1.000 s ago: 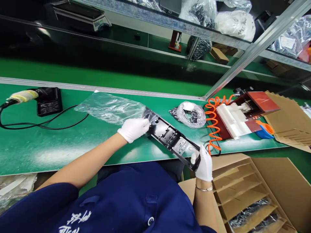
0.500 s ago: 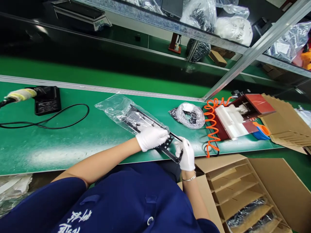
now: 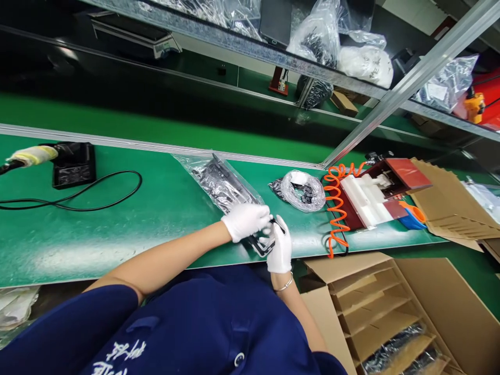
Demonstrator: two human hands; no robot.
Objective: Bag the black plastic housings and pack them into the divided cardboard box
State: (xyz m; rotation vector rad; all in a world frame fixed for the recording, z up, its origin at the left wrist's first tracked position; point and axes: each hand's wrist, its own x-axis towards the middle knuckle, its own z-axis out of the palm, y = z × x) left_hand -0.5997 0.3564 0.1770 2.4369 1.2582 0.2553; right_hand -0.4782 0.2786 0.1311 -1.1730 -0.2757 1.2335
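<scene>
A clear plastic bag (image 3: 219,179) is seen lying on the green tabletop (image 3: 117,229), and a long black plastic frame (image 3: 234,200) is almost wholly sheathed inside it, only its near end (image 3: 262,245) left showing at the bag's mouth. That bare end is pinched by both gloved hands, which are brought close together at the tabletop's near edge: the left hand (image 3: 246,221) is laid over the bag's mouth and closed on bag and frame, while the right hand (image 3: 279,251) is wrapped around the frame's protruding tip, fingers touching those of the left. The bagged length is stretched away from the hands, up and to the left. Just to the right of the frame, a small rumpled bag (image 3: 302,190) is noted, with small dark parts held inside it. Beyond that, a red-and-white fixture (image 3: 375,195) is set, with an orange coiled hose (image 3: 336,213) hung beside it. Below the tabletop's edge, at the right, an open cardboard box (image 3: 449,291) is divided by cardboard partitions (image 3: 371,307), and bagged dark pieces (image 3: 394,346) are lodged in the nearest slots, the upper slots showing bare card. Flat cardboard sheets (image 3: 449,208) are stacked at the far right. At the far left, a black device (image 3: 74,164) with its cable (image 3: 78,198) is rested well apart from the hands.
</scene>
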